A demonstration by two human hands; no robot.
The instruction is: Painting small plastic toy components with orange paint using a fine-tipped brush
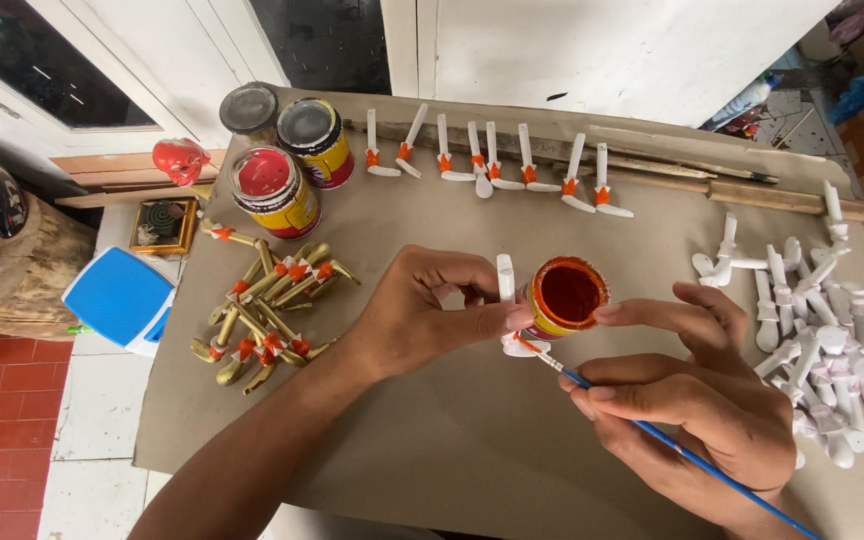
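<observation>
while left hand (422,315) fingers grip an upright white piece (505,277), right hand (697,415) fingers pinch a brush (672,445) pointing up-left.

Three paint tins (282,150) stand at the back, eight white pieces with orange bands (492,165) line the far edge, one small orange paint pot (567,295) and one blue-handled brush (672,445) are in hand (the gold (267,315) and white heaps (812,330) are too tangled to count).
</observation>
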